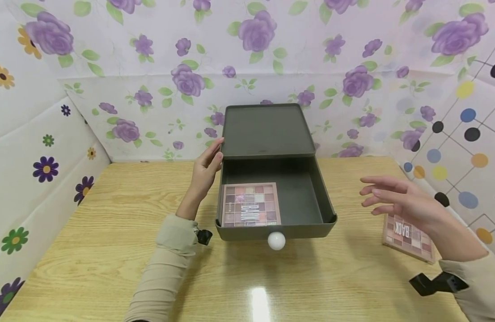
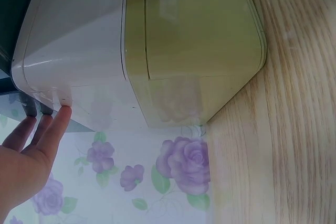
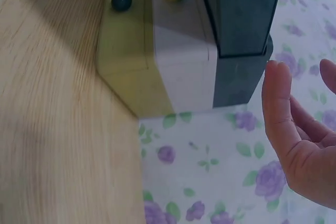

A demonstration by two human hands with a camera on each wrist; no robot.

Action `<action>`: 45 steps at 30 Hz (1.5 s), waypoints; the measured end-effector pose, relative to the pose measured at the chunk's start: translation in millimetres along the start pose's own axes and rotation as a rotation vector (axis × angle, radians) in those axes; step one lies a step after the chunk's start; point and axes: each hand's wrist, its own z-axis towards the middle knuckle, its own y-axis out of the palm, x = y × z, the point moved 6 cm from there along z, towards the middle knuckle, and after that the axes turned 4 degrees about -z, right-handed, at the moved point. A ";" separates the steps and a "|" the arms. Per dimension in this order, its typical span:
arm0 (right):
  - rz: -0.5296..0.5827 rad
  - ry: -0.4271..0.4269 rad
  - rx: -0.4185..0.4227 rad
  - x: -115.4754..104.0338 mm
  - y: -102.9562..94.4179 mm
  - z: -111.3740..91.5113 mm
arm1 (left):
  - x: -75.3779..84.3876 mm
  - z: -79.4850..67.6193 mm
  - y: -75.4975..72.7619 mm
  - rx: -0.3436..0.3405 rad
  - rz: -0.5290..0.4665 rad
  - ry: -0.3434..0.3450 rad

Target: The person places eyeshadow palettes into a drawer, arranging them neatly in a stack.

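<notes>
A dark green drawer (image 1: 307,201) stands pulled out of the top of a small cabinet (image 1: 267,129), its white knob (image 1: 277,241) facing me. Inside, on the left, lies a pink eyeshadow palette (image 1: 251,205) with a grid of shades. My left hand (image 1: 205,174) rests against the cabinet's left side; in the left wrist view its fingertips (image 2: 64,113) touch near the upper tier. Off to the right, my right hand (image 1: 412,205) hovers with loosely bent fingers, holding nothing. It partly covers a second eyeshadow palette (image 1: 408,239) on the table.
Below the green tier the cabinet has a white tier (image 3: 181,40) and a yellow tier (image 3: 123,40), both with their drawers pushed in. The wooden table (image 1: 122,250) ends at a flowered back wall (image 1: 150,116). Patterned sheets close off both sides.
</notes>
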 end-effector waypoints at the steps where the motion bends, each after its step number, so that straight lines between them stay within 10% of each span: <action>1: -0.008 0.012 0.016 2.0 -4.0 -2.1 | 3.2 -0.5 1.1 -0.002 0.000 -0.002; 17: -0.265 0.205 0.223 69.5 -67.2 -33.7 | -11.1 1.6 -4.0 0.017 -0.005 -0.015; 36: -0.928 0.111 0.330 92.6 -94.3 -74.8 | -8.9 1.9 -3.2 0.009 0.010 -0.014; 45: -1.050 0.176 0.342 103.9 -111.9 -95.6 | -8.9 1.8 -4.8 0.012 0.008 0.006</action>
